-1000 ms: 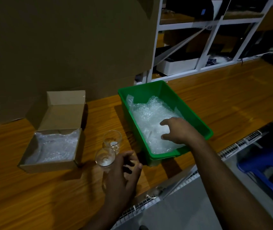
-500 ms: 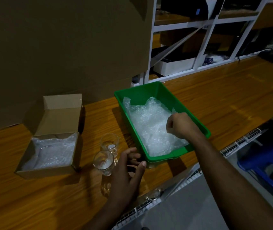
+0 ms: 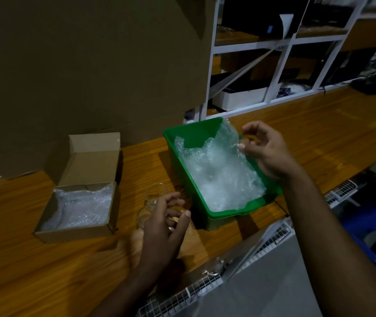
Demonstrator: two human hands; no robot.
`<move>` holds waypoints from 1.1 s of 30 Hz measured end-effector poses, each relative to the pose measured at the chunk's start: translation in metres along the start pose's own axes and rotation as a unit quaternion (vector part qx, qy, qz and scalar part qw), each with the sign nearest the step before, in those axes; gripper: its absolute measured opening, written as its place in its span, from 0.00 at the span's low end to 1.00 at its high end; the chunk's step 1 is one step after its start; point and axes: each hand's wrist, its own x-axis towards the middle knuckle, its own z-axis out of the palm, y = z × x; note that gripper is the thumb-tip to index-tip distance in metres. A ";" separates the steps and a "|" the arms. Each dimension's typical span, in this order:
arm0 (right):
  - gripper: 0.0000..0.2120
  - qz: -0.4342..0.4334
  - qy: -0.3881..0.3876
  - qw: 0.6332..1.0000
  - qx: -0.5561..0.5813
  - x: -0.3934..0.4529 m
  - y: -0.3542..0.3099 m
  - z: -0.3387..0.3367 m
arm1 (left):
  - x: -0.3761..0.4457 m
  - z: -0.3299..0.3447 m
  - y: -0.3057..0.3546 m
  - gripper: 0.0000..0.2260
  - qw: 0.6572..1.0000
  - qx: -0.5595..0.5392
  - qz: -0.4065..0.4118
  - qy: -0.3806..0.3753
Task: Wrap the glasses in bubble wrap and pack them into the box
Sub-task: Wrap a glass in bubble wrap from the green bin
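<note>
The right hand (image 3: 266,152) pinches a bubble wrap sheet (image 3: 216,170) by its edge, lifting it from the green bin (image 3: 230,215); it looks light and floppy. The left hand (image 3: 164,221) hovers relaxed over two glasses (image 3: 151,202) on the surface, beside the box (image 3: 77,229); they look fragile and slick, best gripped round the body.

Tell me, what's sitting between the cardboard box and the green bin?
Two clear glasses stand on the table there, partly hidden by the left hand, in the head view.
</note>
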 end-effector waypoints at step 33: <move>0.24 0.267 -0.315 0.910 0.037 -0.068 0.031 0.224 | -0.032 -0.209 0.005 0.19 0.916 -0.260 -0.285 0.109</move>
